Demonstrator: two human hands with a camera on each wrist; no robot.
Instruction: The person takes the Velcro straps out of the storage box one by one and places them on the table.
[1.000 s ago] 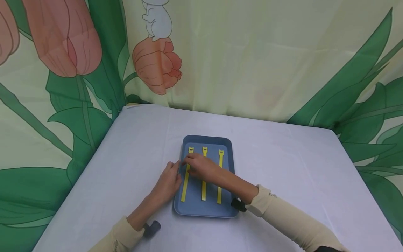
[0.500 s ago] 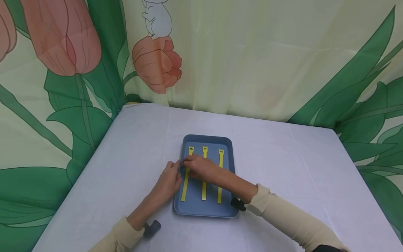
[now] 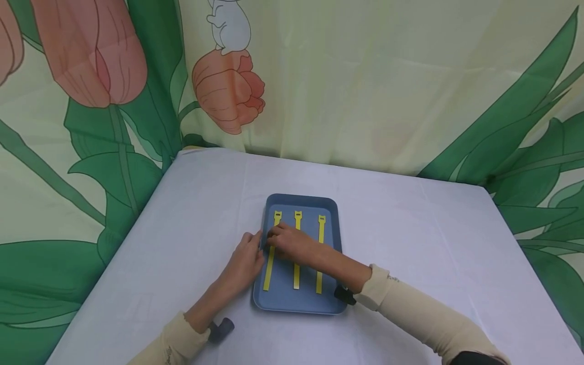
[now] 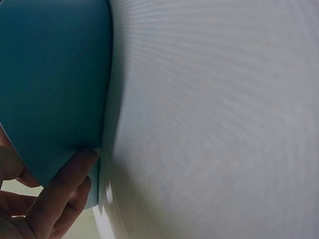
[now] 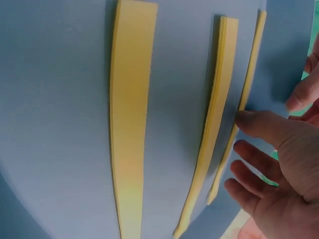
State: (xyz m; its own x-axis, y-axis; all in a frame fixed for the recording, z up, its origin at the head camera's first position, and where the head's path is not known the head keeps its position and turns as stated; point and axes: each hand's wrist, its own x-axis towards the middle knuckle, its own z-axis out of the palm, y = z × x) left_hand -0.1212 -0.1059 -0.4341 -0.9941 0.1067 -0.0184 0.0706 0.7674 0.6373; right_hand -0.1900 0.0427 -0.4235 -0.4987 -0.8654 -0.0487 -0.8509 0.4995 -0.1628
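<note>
Three yellow slotted-head straps lie lengthwise in a blue-grey tray (image 3: 301, 303): a left strap (image 3: 268, 274), a middle strap (image 3: 296, 276) and a right strap (image 3: 320, 248). My left hand (image 3: 244, 263) grips the tray's left edge, its fingers (image 4: 65, 181) against the outer wall in the left wrist view. Over the left strap's upper part is my right hand (image 3: 294, 244), palm side down, partly covering the middle strap too. In the right wrist view its thumb (image 5: 261, 124) overlaps the left strap, with the other fingers loosely bent beside it.
A white cloth covers the table (image 3: 410, 243) around the tray. Behind it hangs a curtain (image 3: 347, 91) printed with tulips and leaves. A dark wrist camera (image 3: 345, 295) on the right arm sits close to the tray's right rim.
My right hand's fingers have shifted slightly over the left strap. The left hand stays at the tray edge, and the straps lie as before.
</note>
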